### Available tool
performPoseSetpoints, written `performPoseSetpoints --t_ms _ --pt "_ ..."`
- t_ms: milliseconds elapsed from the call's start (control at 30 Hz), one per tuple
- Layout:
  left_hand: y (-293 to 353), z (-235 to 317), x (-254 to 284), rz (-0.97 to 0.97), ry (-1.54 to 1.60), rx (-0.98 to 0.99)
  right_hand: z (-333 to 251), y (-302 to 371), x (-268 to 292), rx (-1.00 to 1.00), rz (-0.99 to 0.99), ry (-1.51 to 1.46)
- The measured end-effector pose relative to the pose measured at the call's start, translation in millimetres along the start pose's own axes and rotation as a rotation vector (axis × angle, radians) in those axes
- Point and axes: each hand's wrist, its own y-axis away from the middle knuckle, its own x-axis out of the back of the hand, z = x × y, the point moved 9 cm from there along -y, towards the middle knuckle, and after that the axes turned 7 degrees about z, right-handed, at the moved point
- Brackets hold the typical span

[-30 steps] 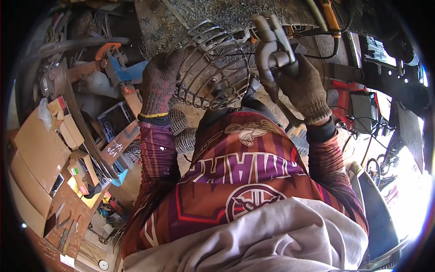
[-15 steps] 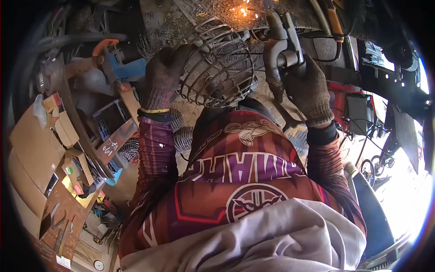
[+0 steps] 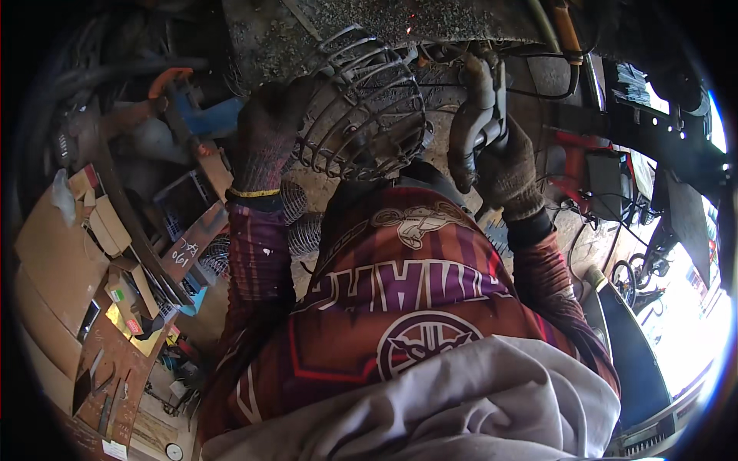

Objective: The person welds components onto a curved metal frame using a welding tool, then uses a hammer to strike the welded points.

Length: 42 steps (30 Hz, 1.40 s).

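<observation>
A round cage of welded metal rods (image 3: 365, 107) is in front of my chest, its open bars showing dark parts behind them. My left hand (image 3: 270, 127), in a dark, worn knit glove, is closed at the cage's left side; its fingertips are in shadow. My right hand (image 3: 509, 170), also gloved, is wrapped round a grey clamp-like metal tool (image 3: 478, 115) with curved arms. The tool points away from me, to the right of the cage and apart from it. A faint red spark (image 3: 409, 31) glows beyond the cage.
A gritty metal work surface (image 3: 261, 38) lies ahead. An orange-handled tool with a cable (image 3: 567, 34) is at upper right. More wire cages (image 3: 304, 230) lie below my left forearm. Cardboard boxes (image 3: 58, 265) and a brown bench (image 3: 115, 392) are at left; a red machine (image 3: 573, 169) is at right.
The bright sparks beyond the cage have faded to a faint glow. My right hand and the tool have drawn slightly toward me and left. The cage and left hand have shifted a little left.
</observation>
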Motion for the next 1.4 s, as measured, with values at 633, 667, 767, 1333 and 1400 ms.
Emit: performPoseSetpoints --t_ms 633,667,767,1333,1400 --pt "-0.6 15.4 2.5 0.025 -0.010 -0.136 14.4 0.4 -17.9 -0.085 -0.044 0.216" --pt "-0.8 15.2 2.9 0.025 -0.019 -0.126 14.0 0.5 -18.0 -0.089 -0.042 0.219" --pt "-1.1 7.2 2.3 -0.025 -0.064 -0.039 13.2 0.9 -18.7 -0.093 -0.049 0.213" --pt "1.3 12.8 2.0 0.001 0.034 -0.087 17.7 2.9 -15.9 -0.128 -0.059 0.101" --pt "2.1 17.2 1.6 0.024 0.090 -0.061 18.6 4.0 -14.8 -0.114 -0.066 0.151"
